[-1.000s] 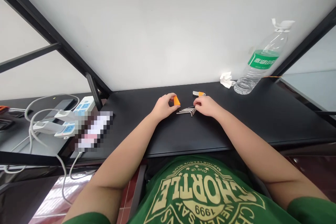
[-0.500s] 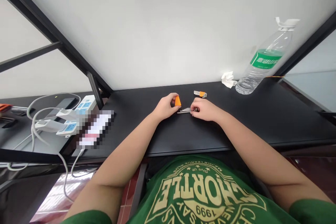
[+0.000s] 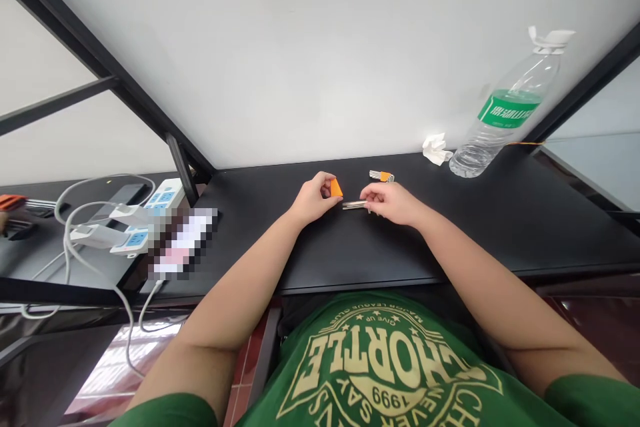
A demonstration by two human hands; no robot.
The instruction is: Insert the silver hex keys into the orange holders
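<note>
My left hand (image 3: pixel 313 199) is closed, pinching an orange hex key holder (image 3: pixel 335 188) between thumb and fingers. Just to its right, my right hand (image 3: pixel 391 202) is closed around several silver hex keys (image 3: pixel 354 205), whose long ends point left toward the holder. The keys and the holder are close together; whether they touch, I cannot tell. Behind my right hand lies a second hex key set (image 3: pixel 382 176), its silver keys bundled in an orange holder. My right fingers hide the short ends of the loose keys in part.
A large clear water bottle (image 3: pixel 505 110) with a green label stands at the back right, beside a crumpled white tissue (image 3: pixel 437 149). At left are a pixelated phone (image 3: pixel 185 243) on a cable, a power strip (image 3: pixel 165 197) with chargers, and a black metal frame (image 3: pixel 180 163).
The hex keys in my right hand have turned and their long ends now sit closer together. Both hands have shifted slightly, with the orange holder tilted differently in my left hand.
</note>
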